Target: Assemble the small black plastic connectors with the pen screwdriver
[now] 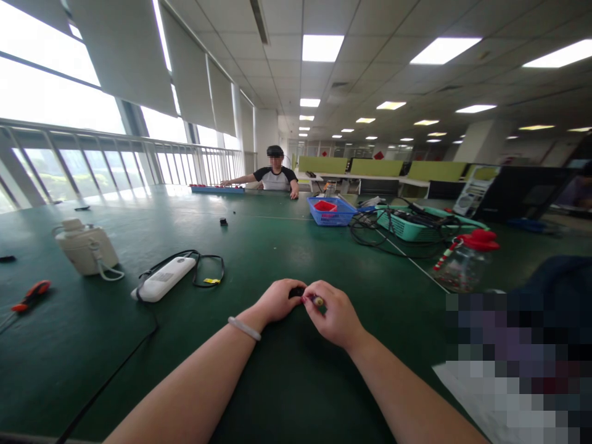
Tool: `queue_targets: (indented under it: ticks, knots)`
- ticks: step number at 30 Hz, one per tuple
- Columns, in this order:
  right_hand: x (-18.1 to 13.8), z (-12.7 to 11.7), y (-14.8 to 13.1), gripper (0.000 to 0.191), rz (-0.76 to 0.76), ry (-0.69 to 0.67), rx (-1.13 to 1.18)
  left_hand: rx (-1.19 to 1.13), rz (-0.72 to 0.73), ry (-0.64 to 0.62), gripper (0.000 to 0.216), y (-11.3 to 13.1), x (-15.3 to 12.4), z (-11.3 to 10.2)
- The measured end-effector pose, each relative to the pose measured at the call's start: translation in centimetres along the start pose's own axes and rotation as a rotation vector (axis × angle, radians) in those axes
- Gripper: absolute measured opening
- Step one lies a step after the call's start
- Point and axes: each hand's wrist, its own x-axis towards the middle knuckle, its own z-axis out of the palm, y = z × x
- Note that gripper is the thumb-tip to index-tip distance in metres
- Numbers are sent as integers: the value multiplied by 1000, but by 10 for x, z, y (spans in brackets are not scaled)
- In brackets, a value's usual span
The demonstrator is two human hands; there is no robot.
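Observation:
My left hand (pixel 280 300) rests low over the green table (pixel 259 246), its fingers curled around a small dark object (pixel 296 291) that they mostly cover. Close against it, my right hand (pixel 333 311) pinches a slim rod-like item with a round yellowish end (pixel 318 301), which points back toward me. The rod's other end meets the dark object between both hands; its tip is hidden, so its kind is unclear. A pale bangle (pixel 245 328) circles my left wrist.
Left are a white power strip (pixel 167 279) with black cable, a cream bottle (pixel 87 246) and an orange-black screwdriver (pixel 32 296). Right stand a blue basket (pixel 333 216), a green basket (pixel 402 228) with cables, and a red-lidded jar (pixel 465 265). A person (pixel 276 176) sits across.

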Motion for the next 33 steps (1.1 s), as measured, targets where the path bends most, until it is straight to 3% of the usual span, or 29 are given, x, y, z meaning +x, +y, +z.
queue_targets:
  ticks: [16, 33]
  knots:
    - [2, -1, -2, 9, -42, 62, 52, -50, -28, -22, 38, 3, -1, -4]
    - [2, -3, -4, 9, -17, 29, 64, -58, -29, -19, 38, 6, -2, -6]
